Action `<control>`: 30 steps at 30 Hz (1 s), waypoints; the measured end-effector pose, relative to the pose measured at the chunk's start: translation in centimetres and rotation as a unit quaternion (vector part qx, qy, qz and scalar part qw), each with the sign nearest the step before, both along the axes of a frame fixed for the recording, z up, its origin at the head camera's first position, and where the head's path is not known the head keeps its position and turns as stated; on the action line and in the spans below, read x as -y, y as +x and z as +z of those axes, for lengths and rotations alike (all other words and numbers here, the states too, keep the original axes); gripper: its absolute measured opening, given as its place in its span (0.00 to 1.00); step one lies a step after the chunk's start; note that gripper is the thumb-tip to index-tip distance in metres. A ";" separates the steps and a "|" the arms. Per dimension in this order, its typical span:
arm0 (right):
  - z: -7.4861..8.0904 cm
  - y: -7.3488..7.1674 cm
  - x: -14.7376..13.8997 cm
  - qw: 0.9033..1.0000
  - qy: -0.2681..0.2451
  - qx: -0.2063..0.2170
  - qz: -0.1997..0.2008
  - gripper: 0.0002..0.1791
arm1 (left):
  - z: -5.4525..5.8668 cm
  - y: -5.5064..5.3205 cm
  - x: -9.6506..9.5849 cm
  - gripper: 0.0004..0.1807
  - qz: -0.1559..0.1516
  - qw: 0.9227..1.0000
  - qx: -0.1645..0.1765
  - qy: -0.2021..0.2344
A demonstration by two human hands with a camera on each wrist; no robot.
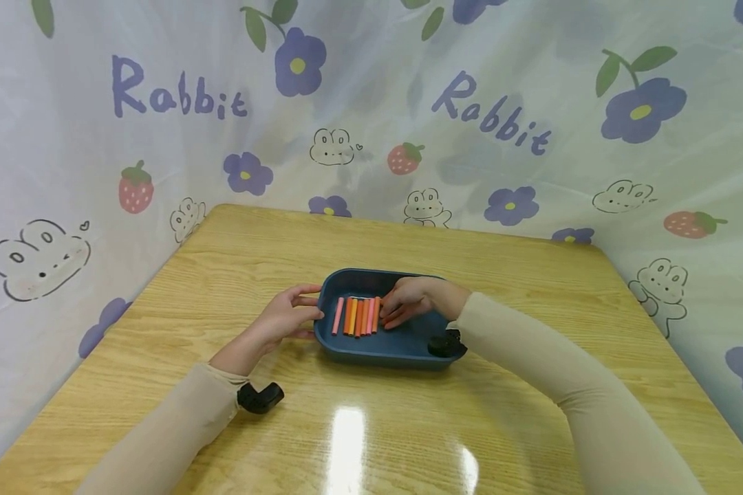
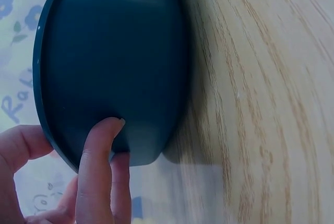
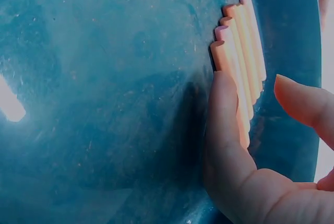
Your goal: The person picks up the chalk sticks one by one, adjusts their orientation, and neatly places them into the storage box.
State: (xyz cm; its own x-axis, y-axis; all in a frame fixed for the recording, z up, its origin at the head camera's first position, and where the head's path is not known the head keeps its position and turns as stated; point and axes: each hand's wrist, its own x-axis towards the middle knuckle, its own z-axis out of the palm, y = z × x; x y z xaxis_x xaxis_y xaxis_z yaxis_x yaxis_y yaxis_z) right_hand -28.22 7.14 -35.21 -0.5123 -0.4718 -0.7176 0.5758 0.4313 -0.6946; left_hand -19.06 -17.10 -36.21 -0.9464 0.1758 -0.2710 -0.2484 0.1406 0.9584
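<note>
A dark blue tray stands on the table, and several slim chalk-like sticks in pink, orange and yellow lie side by side in its left half. One pink stick lies slightly apart at the row's left end. My left hand rests against the tray's left end, its fingers spread on the outer wall. Inside the tray, my right hand reaches down to the row's right side. In the right wrist view, its index finger lies along the outermost orange stick, with the thumb held apart.
The wooden table extends around the tray. A white cloth printed with rabbits, flowers and strawberries hangs behind and at both sides. Black wrist mounts sit on the left sleeve and right sleeve; the right one overlaps the tray's near right corner.
</note>
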 end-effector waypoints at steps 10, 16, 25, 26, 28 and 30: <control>1.7 0.2 -1.3 0.997 -0.068 -0.036 0.031 0.29 | 0.1 0.0 0.0 0.31 0.005 1.000 0.004 -0.001; 3.2 0.8 -2.2 0.991 -0.119 -0.054 0.032 0.30 | 0.1 0.1 -0.2 0.31 0.003 1.000 0.004 0.000; 4.2 2.1 -4.2 0.978 -0.181 -0.098 0.043 0.32 | 0.2 0.2 -0.4 0.31 0.010 1.000 0.002 -0.001; 4.2 2.2 -4.4 0.977 -0.184 -0.103 0.041 0.32 | 0.2 0.2 -0.4 0.31 0.010 1.000 0.001 -0.001; 4.2 2.6 -4.9 0.975 -0.186 -0.113 0.033 0.32 | 0.2 0.2 -0.4 0.31 0.009 1.000 0.000 0.000; 4.2 3.0 -5.4 0.974 -0.187 -0.124 0.024 0.31 | 0.2 0.3 -0.4 0.31 0.008 1.000 0.000 0.000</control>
State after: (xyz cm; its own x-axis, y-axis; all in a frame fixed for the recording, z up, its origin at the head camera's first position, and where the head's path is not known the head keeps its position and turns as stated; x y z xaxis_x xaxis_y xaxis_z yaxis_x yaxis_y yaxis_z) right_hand -25.19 12.55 -31.00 -0.6189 -0.7035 -0.3492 0.3568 0.1443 -0.9230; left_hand -18.81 -16.71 -36.02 -0.9494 0.1604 -0.2701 -0.2497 0.1365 0.9587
